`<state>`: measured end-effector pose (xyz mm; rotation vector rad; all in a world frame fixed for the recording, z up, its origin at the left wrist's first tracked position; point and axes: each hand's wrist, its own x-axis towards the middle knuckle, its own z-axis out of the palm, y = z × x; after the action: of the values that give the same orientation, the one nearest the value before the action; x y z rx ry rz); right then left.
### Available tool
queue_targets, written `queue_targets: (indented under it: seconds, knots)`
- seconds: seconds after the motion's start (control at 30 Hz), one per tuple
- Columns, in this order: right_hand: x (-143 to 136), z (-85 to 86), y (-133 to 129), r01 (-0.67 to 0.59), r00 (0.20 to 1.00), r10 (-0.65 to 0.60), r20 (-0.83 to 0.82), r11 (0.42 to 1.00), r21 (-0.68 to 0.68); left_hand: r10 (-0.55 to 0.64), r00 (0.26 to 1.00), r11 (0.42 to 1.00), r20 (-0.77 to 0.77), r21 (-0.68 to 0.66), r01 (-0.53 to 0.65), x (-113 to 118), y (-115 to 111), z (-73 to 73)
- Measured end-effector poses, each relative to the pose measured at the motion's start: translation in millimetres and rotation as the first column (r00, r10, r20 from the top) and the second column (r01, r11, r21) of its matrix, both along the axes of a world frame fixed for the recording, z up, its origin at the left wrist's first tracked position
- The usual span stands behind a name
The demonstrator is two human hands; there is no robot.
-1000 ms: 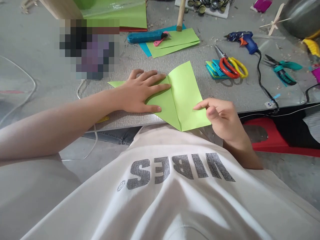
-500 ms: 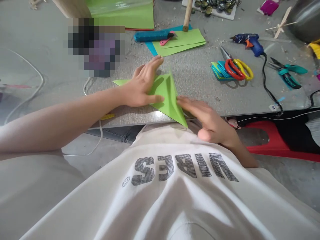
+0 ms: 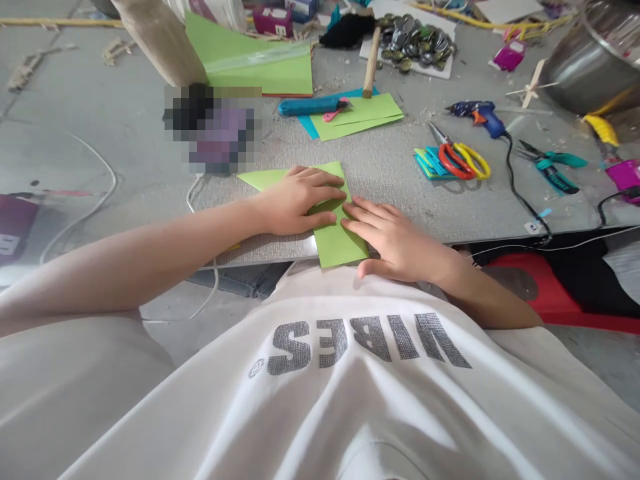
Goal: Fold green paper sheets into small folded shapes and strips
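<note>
A folded sheet of light green paper (image 3: 336,245) lies at the front edge of the table, one pointed corner stretching to the left. Across its middle rests my left hand (image 3: 303,200), palm down with fingers extended over the paper. My right hand (image 3: 395,233) lies flat at the paper's right edge, its fingertips touching the fold and its thumb spread toward my shirt. Part of the paper is hidden under both hands.
Beyond the paper are a blue cutter (image 3: 307,105) on green paper strips (image 3: 360,117), and scissors (image 3: 463,160) over folded paper pieces. To the right lie a glue gun (image 3: 483,117) and pliers (image 3: 553,167). Bottle caps (image 3: 413,43) fill a white board behind.
My left hand has turned, its fingers now pointing right across the paper. My right hand has moved left onto the paper's edge. The paper has rotated and its raised flap now lies flatter.
</note>
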<state>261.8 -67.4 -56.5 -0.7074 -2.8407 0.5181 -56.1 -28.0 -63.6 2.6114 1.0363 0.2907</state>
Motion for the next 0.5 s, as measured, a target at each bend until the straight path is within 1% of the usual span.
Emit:
queue_targets:
  seconds: [0.07,0.13,0.2,0.23,0.27,0.33,0.4,0.43,0.5]
  knots:
    - [-2.4,10.5,14.0,-0.050,0.999,0.050,0.005,0.998,-0.025,0.037,0.998,0.999,-0.053,0.011,-0.037,2.1,4.0,-1.7]
    - [-7.9,23.4,41.1,-0.064,0.997,0.066,0.026,0.994,-0.088,0.047,0.992,0.999,-0.121,0.022,-0.045,2.4,7.7,-2.4]
    - [-19.5,33.6,83.6,0.041,0.999,-0.037,0.034,0.990,-0.137,0.025,0.984,1.000,-0.177,0.018,-0.022,1.3,10.5,-2.0]
    - [-27.8,36.1,109.7,0.102,0.995,-0.100,0.028,0.989,-0.109,0.008,0.980,1.000,-0.197,0.013,-0.005,0.4,11.6,-1.6]
    - [-37.6,36.4,137.7,0.156,0.988,-0.156,0.006,0.987,-0.035,-0.005,0.977,1.000,-0.212,0.010,0.007,-0.8,12.6,-1.1]
    - [-59.5,31.7,193.8,0.223,0.975,-0.223,-0.017,0.960,0.171,-0.004,0.972,1.000,-0.234,0.015,0.007,-3.8,14.3,-0.1]
    - [-80.7,23.2,241.7,0.218,0.972,-0.234,0.012,0.920,0.325,0.006,0.967,1.000,-0.256,0.012,-0.003,-6.9,15.3,0.8]
    - [-89.7,18.9,260.3,0.199,0.972,-0.231,0.044,0.909,0.366,0.010,0.965,1.000,-0.262,0.007,-0.009,-8.2,15.4,1.3]
    - [-103.1,12.2,286.3,0.168,0.969,-0.228,0.096,0.892,0.419,0.008,0.965,1.000,-0.262,-0.014,-0.012,-9.6,15.1,2.0]
